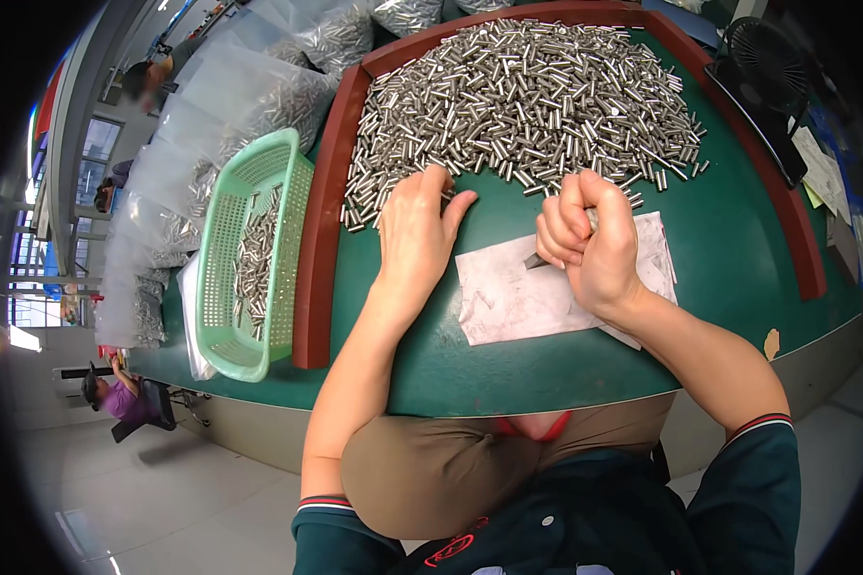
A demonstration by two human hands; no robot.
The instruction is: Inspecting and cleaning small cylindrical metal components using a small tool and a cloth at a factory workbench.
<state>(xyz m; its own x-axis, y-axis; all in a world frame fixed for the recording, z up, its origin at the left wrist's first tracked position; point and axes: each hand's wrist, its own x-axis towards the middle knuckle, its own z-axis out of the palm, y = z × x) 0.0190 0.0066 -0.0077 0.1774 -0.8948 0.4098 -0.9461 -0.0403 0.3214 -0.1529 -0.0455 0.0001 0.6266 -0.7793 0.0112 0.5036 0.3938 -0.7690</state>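
A broad heap of short, shiny metal pins (527, 105) lies on the green table (408, 369). At the heap's near left edge is my left hand (414, 230), back upward. Its fingers bend down at the pins, their tips partly hidden, and the thumb stands apart. My right hand (594, 240) is closed above a smudged, whitish cloth or paper sheet (508, 307). A small dark grey tip (535, 260) pokes out below its curled fingers; the rest of that thing is hidden in the fist.
Dark red rails (328, 240) border the work area. A green perforated basket (270, 345) with pins stands left of it, beside clear bags (268, 105) of metal parts. A black fan (765, 62) and a dark flat device (772, 139) sit at right. A seated person (120, 398) is farther left.
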